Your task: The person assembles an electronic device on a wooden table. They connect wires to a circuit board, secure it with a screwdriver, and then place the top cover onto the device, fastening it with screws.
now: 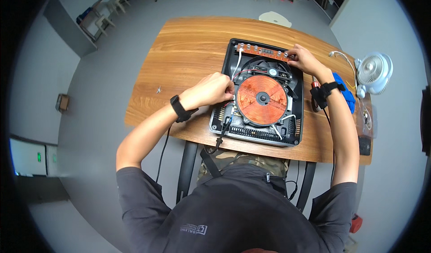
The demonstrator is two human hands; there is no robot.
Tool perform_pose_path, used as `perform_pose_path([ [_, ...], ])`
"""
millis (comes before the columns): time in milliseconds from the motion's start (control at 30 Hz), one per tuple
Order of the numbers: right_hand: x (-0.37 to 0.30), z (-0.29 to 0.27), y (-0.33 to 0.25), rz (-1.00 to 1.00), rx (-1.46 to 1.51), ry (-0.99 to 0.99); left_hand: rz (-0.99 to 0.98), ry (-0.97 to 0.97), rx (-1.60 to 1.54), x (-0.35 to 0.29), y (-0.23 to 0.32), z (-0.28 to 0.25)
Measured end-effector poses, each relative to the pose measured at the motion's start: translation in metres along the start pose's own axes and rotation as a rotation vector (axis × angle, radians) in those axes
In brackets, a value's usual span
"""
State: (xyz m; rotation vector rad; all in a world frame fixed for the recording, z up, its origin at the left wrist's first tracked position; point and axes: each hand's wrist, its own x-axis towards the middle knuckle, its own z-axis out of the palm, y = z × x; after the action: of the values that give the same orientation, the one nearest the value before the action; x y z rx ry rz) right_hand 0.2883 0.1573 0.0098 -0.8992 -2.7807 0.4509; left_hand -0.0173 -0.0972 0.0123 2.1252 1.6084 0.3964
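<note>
An opened induction cooker lies on the wooden table in front of me, its round copper coil facing up. My left hand reaches in at the coil's left edge, thumb and fingers pinched together by a small white connector. What those fingertips hold, if anything, is hidden. At the far side sits a long orange-brown control board with a row of buttons and a small display. Closed on its right end are the fingers of my right hand. A white cable runs from the board's left end toward my left hand.
Several small screws lie on the left of the table. Near my right wrist are a red-handled tool and a blue cloth-like item. A white fan, a clear tray and a black object line the right edge.
</note>
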Motion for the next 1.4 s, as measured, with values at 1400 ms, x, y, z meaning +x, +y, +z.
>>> perform_pose_path([
  [1400,0.0,-0.001,-0.001,-0.001,-0.039,-0.005,0.021,-0.02,-0.127,0.004,-0.005,0.003],
])
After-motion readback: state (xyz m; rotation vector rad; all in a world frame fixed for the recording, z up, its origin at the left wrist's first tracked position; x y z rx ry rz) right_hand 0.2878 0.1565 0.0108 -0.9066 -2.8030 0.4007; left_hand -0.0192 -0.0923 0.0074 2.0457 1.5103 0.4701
